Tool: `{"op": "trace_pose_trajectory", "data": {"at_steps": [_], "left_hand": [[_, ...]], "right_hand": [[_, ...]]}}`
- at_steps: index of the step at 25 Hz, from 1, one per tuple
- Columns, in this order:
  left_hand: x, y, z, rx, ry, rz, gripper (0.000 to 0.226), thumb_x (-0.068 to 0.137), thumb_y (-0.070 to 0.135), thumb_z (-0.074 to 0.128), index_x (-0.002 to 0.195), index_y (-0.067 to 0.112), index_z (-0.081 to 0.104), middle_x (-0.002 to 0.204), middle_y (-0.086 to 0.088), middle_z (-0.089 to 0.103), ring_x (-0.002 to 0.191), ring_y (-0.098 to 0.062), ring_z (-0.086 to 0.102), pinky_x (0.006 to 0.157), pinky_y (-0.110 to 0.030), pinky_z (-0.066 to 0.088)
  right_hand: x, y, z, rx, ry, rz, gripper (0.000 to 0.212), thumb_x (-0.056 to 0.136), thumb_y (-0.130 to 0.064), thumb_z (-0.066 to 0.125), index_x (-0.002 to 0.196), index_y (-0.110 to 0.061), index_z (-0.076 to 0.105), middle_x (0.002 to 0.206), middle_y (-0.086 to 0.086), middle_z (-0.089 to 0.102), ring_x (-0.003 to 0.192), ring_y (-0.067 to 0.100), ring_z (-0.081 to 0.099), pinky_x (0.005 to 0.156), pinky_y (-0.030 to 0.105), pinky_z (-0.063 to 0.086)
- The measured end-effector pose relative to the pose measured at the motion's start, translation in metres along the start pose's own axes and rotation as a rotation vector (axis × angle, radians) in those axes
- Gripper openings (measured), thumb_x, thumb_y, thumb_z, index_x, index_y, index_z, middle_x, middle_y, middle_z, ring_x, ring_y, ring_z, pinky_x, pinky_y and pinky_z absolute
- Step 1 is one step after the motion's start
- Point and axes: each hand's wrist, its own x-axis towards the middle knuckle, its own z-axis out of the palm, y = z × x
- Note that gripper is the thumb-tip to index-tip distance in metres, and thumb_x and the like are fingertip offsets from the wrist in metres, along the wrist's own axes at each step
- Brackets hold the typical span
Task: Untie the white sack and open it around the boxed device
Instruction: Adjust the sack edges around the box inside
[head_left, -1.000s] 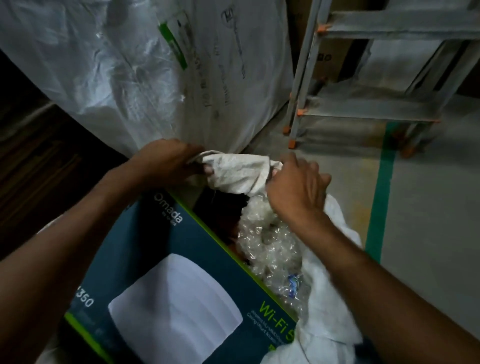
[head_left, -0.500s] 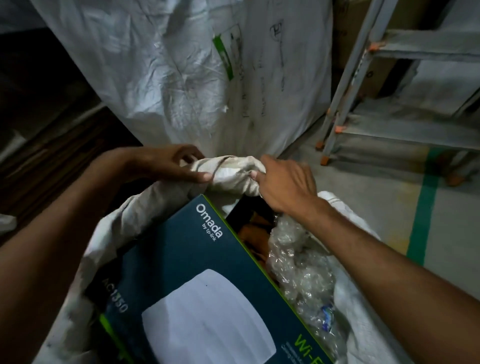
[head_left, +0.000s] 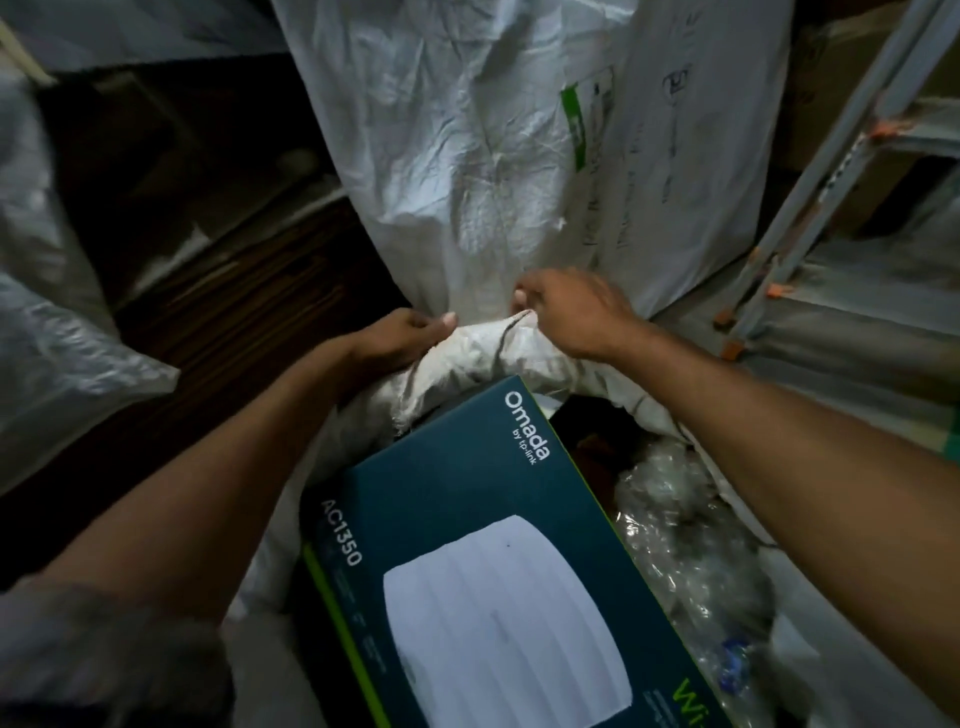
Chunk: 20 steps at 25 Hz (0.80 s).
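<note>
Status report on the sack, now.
Left hand and right hand both gripping the white sack rim. Mouth open around the boxed device. Bubble wrap packed beside it; nothing blocking.

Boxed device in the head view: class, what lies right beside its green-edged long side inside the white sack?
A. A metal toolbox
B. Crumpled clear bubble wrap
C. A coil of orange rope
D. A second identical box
B. Crumpled clear bubble wrap fills the space between the boxed device and the far wall of the white sack; no rope, second box or toolbox shows there.
</note>
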Motion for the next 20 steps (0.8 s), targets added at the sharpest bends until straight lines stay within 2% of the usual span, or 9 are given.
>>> {"op": "trace_pose_trajectory", "data": {"at_steps": [2,4,7,10,12,15,17,18,20], "left_hand": [[-0.012,0.001,-0.007,0.158,0.105,0.043,0.060,0.092,0.069,0.054,0.087,0.012,0.071,0.077,0.001,0.070,0.067,-0.012,0.060,0.065,-0.028,0.048],[-0.034,-0.010,-0.019,0.178,0.164,0.057,0.050,0.092,0.066,0.056,0.088,0.017,0.067,0.079,0.002,0.070,0.067,-0.011,0.059,0.062,-0.028,0.045],[-0.076,-0.032,-0.032,0.324,0.147,0.009,0.043,0.088,0.069,0.056,0.099,0.028,0.068,0.090,0.006,0.070,0.082,-0.014,0.067,0.071,-0.033,0.051],[-0.119,-0.041,-0.039,0.239,0.152,-0.017,0.059,0.072,0.086,0.058,0.102,0.036,0.070,0.093,0.010,0.073,0.087,-0.010,0.070,0.077,-0.036,0.058],[-0.150,-0.048,-0.040,0.210,0.148,-0.029,0.067,0.064,0.089,0.055,0.106,0.039,0.071,0.096,0.014,0.074,0.089,-0.006,0.070,0.080,-0.035,0.059],[-0.165,-0.070,-0.016,0.320,0.257,-0.141,0.043,0.087,0.069,0.058,0.097,0.029,0.071,0.093,0.007,0.072,0.089,-0.016,0.069,0.079,-0.036,0.055],[-0.152,-0.085,0.003,0.392,0.420,-0.189,0.037,0.100,0.046,0.055,0.073,0.020,0.057,0.079,-0.005,0.066,0.079,-0.029,0.064,0.068,-0.037,0.047],[-0.143,-0.096,0.009,0.301,0.475,-0.184,0.040,0.102,0.039,0.055,0.068,0.017,0.052,0.073,-0.007,0.063,0.071,-0.030,0.060,0.064,-0.037,0.042],[-0.131,-0.116,0.006,-0.216,0.456,-0.217,0.037,0.102,0.030,0.057,0.070,0.011,0.063,0.065,-0.008,0.063,0.056,-0.022,0.056,0.060,-0.033,0.041]], "right_hand": [[0.002,-0.014,0.004,0.040,0.056,-0.001,0.022,0.101,-0.039,0.050,0.107,-0.029,0.069,0.110,0.002,0.074,0.104,0.031,0.067,0.079,0.035,0.049],[-0.010,-0.036,0.007,0.137,0.086,-0.155,0.030,0.100,-0.051,0.050,0.109,-0.030,0.069,0.109,-0.005,0.074,0.103,0.023,0.067,0.085,0.038,0.052],[-0.013,-0.061,0.001,0.079,-0.093,-0.390,0.044,0.087,-0.064,0.064,0.125,-0.043,0.066,0.122,-0.015,0.070,0.111,0.009,0.063,0.093,0.034,0.049],[0.008,-0.073,-0.001,0.028,-0.307,-0.378,0.041,0.084,-0.050,0.078,0.123,-0.040,0.070,0.115,-0.013,0.072,0.108,0.007,0.063,0.084,0.025,0.044],[0.017,-0.077,0.006,0.007,-0.340,-0.331,0.032,0.086,-0.041,0.079,0.117,-0.037,0.073,0.099,-0.013,0.068,0.104,0.009,0.065,0.078,0.022,0.039],[0.019,-0.097,0.010,-0.068,-0.376,-0.319,0.027,0.092,-0.034,0.072,0.119,-0.033,0.074,0.094,-0.013,0.065,0.109,0.015,0.066,0.080,0.022,0.038],[0.015,-0.119,0.007,-0.032,-0.452,-0.383,0.039,0.095,-0.041,0.067,0.133,-0.036,0.064,0.121,-0.012,0.067,0.122,0.012,0.059,0.089,0.024,0.037],[0.012,-0.131,0.006,0.001,-0.519,-0.424,0.046,0.094,-0.046,0.068,0.139,-0.039,0.058,0.135,-0.015,0.062,0.126,0.010,0.055,0.094,0.026,0.037],[0.008,-0.151,0.016,-0.068,-0.598,-0.514,0.051,0.090,-0.051,0.071,0.138,-0.038,0.059,0.135,-0.014,0.063,0.124,0.011,0.056,0.091,0.026,0.038]]}}
